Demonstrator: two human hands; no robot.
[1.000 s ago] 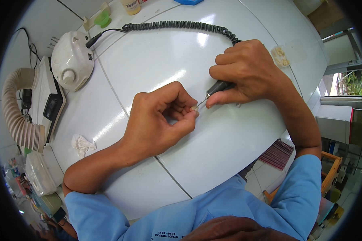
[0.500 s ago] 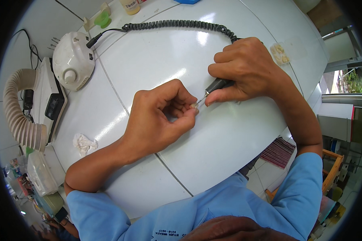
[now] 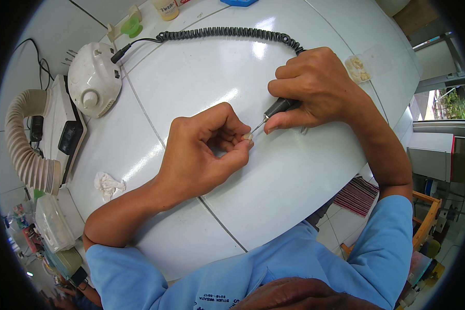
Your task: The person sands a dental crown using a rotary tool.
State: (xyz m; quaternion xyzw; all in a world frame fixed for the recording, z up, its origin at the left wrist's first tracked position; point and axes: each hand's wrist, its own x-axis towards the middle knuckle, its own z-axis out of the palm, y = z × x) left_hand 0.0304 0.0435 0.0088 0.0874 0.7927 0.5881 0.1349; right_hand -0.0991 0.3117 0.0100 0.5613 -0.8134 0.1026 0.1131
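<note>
— White tabletop [image 3: 191, 72] fills the frame centre. Hand status?

— Left hand [image 3: 204, 155]: thumb and fingertips pinch a small pale piece [image 3: 247, 137] near frame centre. Right hand [image 3: 318, 88], upper right of centre: fingers curl around the dark handpiece [image 3: 281, 107], thin bit [image 3: 258, 127] at the piece.

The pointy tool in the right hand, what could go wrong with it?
The tool points right at the left hand, so a slip might nick it. The pale piece pinched there is tiny, so it could pop loose. And the coiled cord reaches to the right hand, so it might tug the tool.
</note>
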